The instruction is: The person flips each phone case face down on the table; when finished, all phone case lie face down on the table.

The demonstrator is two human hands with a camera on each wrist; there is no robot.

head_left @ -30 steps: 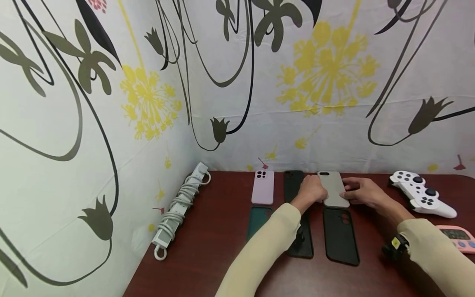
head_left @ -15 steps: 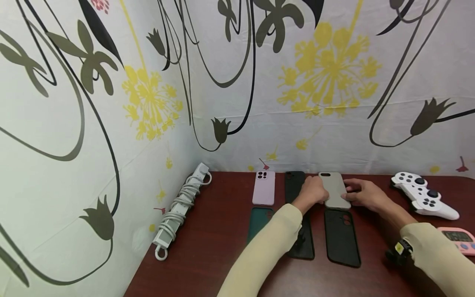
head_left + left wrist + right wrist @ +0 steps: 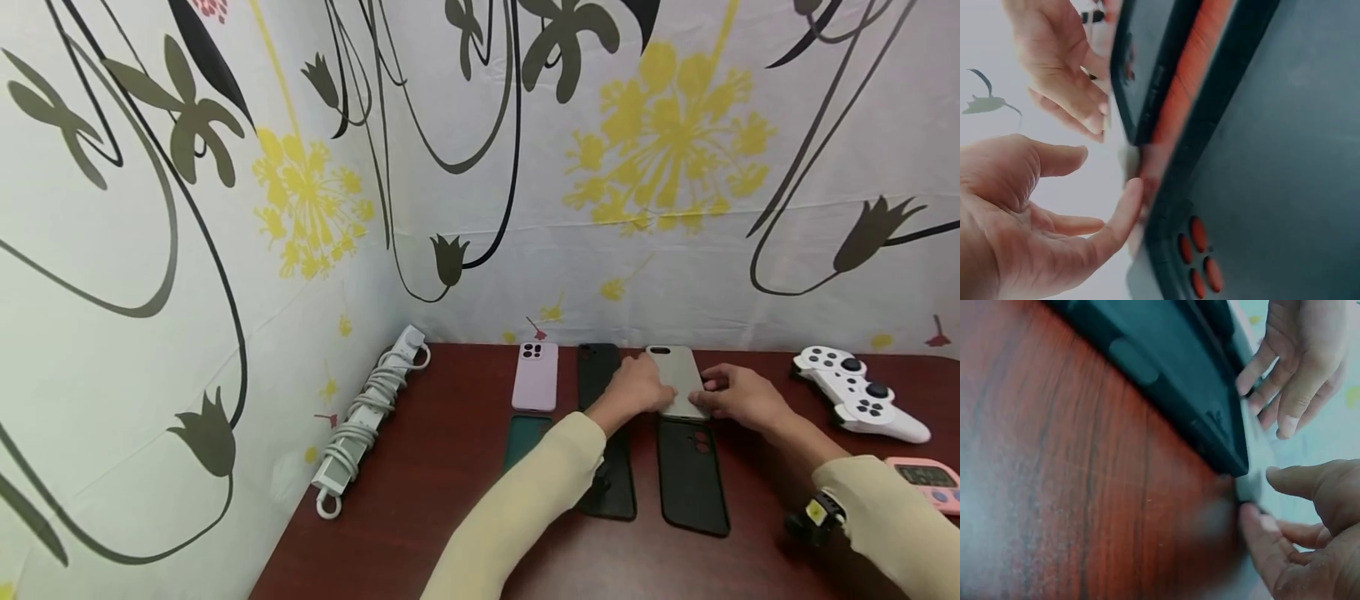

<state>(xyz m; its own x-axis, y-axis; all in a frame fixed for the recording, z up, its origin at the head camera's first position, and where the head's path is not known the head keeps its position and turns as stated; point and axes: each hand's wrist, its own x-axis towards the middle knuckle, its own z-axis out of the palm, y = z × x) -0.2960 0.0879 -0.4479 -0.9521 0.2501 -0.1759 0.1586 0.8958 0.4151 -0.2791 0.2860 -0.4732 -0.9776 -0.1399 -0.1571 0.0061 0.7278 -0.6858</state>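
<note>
- Left hand (image 3: 637, 390): rests against the left edge of the grey phone case (image 3: 679, 379); fingers loosely curved, and the left wrist view shows a fingertip (image 3: 1130, 190) touching the case edge. Whether it truly grips the case cannot be told.
- Right hand (image 3: 738, 397): set at the right edge of the same case, near its lower corner, fingers lightly bent; the right wrist view shows a fingertip (image 3: 1254, 522) meeting that corner.
- Grey phone case: lies flat in the back row on the dark red surface (image 3: 435, 500), between the two hands.
- Black case (image 3: 690, 475): lies just in front of the grey one; a second black case (image 3: 611, 487) sits to its left, partly under the left sleeve.
- Lilac case (image 3: 536, 377) and green case (image 3: 525, 437): leftmost column.
- White game controller (image 3: 858, 402) and pink device (image 3: 926, 482): at the right edge of the surface.
- White power strip (image 3: 367, 412) with coiled cord: along the left wall.
</note>
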